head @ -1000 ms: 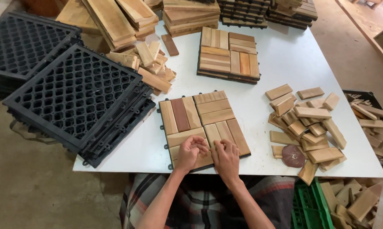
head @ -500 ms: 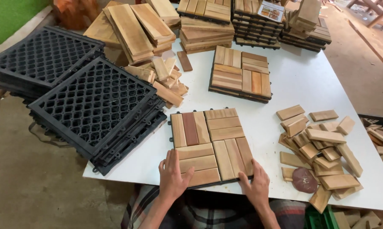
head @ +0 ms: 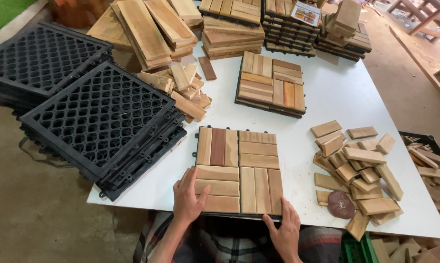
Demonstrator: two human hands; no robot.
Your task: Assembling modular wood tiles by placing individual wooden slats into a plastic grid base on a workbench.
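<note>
A square wooden deck tile, made of short slats on a black plastic base, lies at the near edge of the white table. My left hand rests flat on the tile's near left corner, fingers spread. My right hand grips the tile's near right edge with the fingers curled under it. One slat in the far left quarter is darker brown than the others.
Black plastic grid bases are stacked at the left, overhanging the table. A finished tile stack lies beyond. Loose short slats pile up at right, with a round brown disc. Longer boards and more tile stacks stand at the back.
My hands have moved apart from the tile's near middle to its near corners. The view has tilted down and drawn closer to the table.
</note>
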